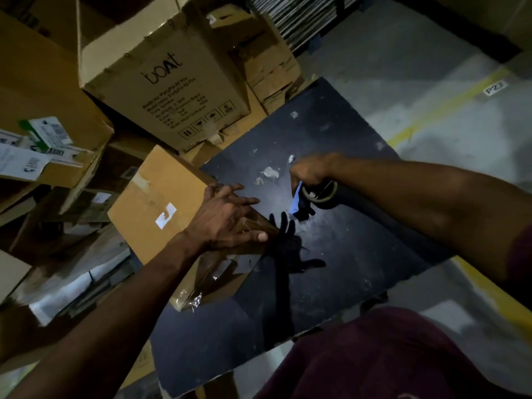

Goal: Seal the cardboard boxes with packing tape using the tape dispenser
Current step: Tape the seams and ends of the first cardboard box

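Here the left hand (227, 217) presses spread fingers on the taped box (161, 203) at nine o'clock; the right hand (309, 175) grasps the tape dispenser (312, 197). Judged next: another strip.

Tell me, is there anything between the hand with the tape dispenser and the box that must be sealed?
Nothing visible does. The right hand holds the tape dispenser over bare black tabletop. Only that surface separates it from the cardboard box, where the left hand rests on the near edge.
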`<state>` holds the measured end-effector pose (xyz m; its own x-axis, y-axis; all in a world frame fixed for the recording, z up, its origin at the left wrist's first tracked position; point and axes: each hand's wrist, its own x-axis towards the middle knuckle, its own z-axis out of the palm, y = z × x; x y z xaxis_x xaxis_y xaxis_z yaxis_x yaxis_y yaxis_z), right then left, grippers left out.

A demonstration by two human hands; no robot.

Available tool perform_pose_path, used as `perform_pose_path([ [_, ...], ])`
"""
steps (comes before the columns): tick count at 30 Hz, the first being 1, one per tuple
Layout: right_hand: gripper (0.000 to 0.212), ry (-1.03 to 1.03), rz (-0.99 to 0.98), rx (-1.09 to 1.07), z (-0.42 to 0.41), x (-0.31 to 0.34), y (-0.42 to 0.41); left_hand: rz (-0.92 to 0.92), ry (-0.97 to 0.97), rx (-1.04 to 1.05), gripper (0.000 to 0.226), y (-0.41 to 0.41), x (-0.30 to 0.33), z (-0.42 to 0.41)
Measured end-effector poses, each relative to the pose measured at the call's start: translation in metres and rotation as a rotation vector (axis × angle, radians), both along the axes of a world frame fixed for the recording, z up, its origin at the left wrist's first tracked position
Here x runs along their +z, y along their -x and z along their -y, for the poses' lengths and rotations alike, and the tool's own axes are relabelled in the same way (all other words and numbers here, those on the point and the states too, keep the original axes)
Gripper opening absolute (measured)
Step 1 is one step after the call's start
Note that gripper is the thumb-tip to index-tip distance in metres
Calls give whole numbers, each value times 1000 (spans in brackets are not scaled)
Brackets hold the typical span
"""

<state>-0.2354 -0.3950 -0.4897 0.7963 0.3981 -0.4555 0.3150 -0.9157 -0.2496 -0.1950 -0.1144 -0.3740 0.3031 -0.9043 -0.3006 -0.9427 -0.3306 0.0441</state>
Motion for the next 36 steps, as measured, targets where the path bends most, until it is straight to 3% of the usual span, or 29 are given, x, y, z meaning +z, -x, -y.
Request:
perform_pose_path([
  [3,26,-41,-74,-232,-5,12,0,-147,25,70,91,-6,3,-2],
  [6,25,-46,-57,-189,-8,8,4,-262,202,101,74,-10,0,-9],
  [11,38,4,-19,-207,-12,-6,-1,-108,18,28,78,-8,-2,-1],
  [15,47,-24,149,-312,-21,-1,4,-44,-115,-32,85,-9,1,7],
  [17,42,-376,324,-528,-39,-7,13,-88,-131,-11,86,-11,1,8],
  [19,26,-1028,360,-931,-68,-9,25,-215,0,92,80,-12,-2,5],
  [21,21,-1521,31,-1249,-99,3,35,-404,345,310,71,-11,-7,0],
  [23,50,-1676,-306,-1198,-125,4,42,-470,606,536,76,-7,-11,-3],
  [25,63,-1734,-438,-1038,-148,-7,48,-434,674,624,79,-3,-13,-1],
  [32,36,-1546,-380,-1084,-137,-62,73,-372,715,613,93,1,-4,6],
  [36,41,-1558,-381,-1046,-138,-42,55,-373,728,579,95,2,-4,6],
])
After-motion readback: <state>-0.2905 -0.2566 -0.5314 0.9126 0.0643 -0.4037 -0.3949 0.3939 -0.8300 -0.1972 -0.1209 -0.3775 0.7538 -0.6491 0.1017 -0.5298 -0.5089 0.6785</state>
